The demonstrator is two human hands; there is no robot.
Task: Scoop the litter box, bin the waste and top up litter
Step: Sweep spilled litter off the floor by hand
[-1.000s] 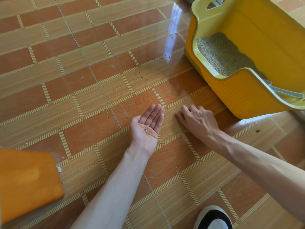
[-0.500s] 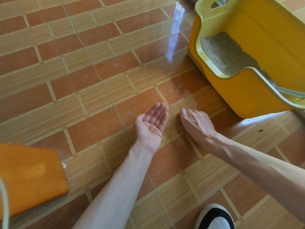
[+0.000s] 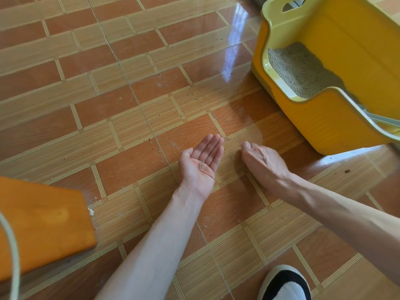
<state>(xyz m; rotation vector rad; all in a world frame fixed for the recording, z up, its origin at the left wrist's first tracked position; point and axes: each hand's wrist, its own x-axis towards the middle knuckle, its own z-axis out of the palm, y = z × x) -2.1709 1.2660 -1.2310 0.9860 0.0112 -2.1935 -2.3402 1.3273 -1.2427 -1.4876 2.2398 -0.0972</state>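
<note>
— So, floor?
— Glossy orange tile floor (image 3: 134, 105), grains scattered; litter box (image 3: 324, 126) far right.
— Hands?
— Left hand (image 3: 200, 163) flat, palm up, cupping litter grains (image 3: 201, 164); right hand (image 3: 262, 159) now curled edge-down, holding nothing, nearer left.

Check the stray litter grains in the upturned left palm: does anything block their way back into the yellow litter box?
Nothing visible does. The left hand lies palm up on the tiled floor with a few litter grains; only bare tile lies between it and the litter box. The right hand sits beside that line.
</note>
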